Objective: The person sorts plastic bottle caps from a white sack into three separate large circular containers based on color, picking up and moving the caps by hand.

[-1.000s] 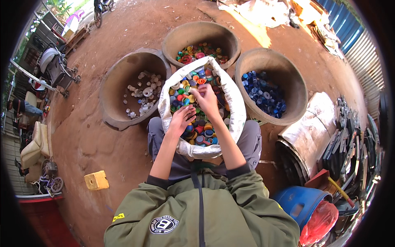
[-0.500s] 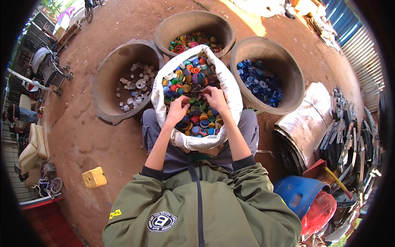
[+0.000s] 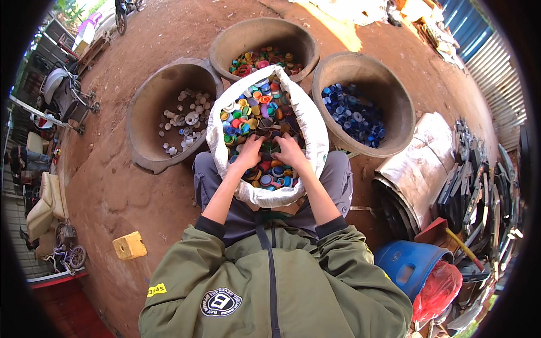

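Observation:
An open white woven sack (image 3: 311, 121) stands between my knees, filled with bottle caps (image 3: 273, 181) of many colours. Deep among the caps are both my hands, side by side. My left hand (image 3: 248, 151) has its fingers bent together and closed, tips sunk between caps. Close by, my right hand (image 3: 289, 151) is also closed, fingers curled down into the pile. Whatever either one grips is hidden. Around the sack sit three tubs: the left tub (image 3: 147, 107) holds white caps (image 3: 193, 118), the far tub (image 3: 226, 46) mixed warm-coloured and green caps, the right tub (image 3: 401, 107) blue caps (image 3: 356, 117).
On the dirt floor to the left lies a yellow block (image 3: 129, 245). At right are a rolled sheet (image 3: 420, 163), a stack of dark strips (image 3: 470, 180) and a blue barrel (image 3: 403, 265) with a red plastic bag (image 3: 437, 293). A stroller (image 3: 62, 93) stands far left.
Both hands have moved toward me and lower into the sack, their fingers now pressed down among the caps. Before, they were raised higher and pinched over the pile.

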`<state>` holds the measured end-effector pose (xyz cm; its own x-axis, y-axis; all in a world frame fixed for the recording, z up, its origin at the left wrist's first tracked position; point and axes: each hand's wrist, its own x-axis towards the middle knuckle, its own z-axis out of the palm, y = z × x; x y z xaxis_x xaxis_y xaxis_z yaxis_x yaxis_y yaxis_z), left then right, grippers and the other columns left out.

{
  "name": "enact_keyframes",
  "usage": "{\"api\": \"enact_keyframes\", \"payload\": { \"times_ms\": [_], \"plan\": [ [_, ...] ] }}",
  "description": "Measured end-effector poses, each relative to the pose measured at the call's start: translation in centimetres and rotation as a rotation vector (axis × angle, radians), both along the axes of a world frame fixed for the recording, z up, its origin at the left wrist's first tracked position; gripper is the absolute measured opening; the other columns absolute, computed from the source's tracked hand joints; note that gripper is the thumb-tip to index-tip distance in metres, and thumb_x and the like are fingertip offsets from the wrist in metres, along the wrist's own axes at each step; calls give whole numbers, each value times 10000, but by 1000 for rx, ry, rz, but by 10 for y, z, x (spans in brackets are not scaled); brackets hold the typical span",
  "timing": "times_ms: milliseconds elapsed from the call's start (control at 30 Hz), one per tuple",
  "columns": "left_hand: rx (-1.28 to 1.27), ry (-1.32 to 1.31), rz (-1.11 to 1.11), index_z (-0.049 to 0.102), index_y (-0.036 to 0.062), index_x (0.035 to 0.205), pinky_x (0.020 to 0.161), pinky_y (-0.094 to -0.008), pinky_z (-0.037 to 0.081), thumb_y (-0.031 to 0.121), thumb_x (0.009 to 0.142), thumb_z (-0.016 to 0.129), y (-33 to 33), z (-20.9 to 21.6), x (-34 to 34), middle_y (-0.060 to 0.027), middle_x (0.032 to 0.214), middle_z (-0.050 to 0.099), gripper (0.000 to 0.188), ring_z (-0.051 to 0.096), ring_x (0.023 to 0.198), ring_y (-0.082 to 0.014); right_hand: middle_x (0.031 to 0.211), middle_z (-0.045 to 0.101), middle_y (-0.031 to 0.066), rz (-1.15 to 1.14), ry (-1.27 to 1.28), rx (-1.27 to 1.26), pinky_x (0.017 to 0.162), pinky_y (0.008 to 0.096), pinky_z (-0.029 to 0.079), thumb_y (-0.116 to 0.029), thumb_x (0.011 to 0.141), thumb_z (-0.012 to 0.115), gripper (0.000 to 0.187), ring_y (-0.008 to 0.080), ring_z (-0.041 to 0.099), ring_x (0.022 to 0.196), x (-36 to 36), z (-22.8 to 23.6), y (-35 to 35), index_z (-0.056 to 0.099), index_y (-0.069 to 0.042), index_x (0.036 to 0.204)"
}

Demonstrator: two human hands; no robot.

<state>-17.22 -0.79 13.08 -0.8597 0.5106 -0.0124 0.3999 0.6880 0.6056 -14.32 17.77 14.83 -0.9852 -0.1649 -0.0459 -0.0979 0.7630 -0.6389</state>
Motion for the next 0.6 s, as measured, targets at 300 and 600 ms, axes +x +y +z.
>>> {"api": "enact_keyframes", "payload": {
  "times_ms": [300, 600],
  "plan": [
    [317, -304, 85, 598, 74, 1157, 876, -363, 487, 78, 797, 729, -8, 13, -7, -146, 1049, 671, 383, 638, 1019, -299, 1012, 555, 210, 0, 54, -134, 833, 416, 512, -111, 676, 778, 224, 372, 597, 953, 1, -9, 8, 682, -26, 859],
    [879, -765, 260, 583, 47, 1191, 888, -305, 488, 131, 942, 610, -4, 27, -8, -17, 1119, 583, 264, 558, 1046, -117, 988, 621, 163, -100, 112, -440, 811, 369, 491, -93, 684, 770, 215, 317, 618, 929, 0, 5, 12, 641, 5, 825]
  ]
}}
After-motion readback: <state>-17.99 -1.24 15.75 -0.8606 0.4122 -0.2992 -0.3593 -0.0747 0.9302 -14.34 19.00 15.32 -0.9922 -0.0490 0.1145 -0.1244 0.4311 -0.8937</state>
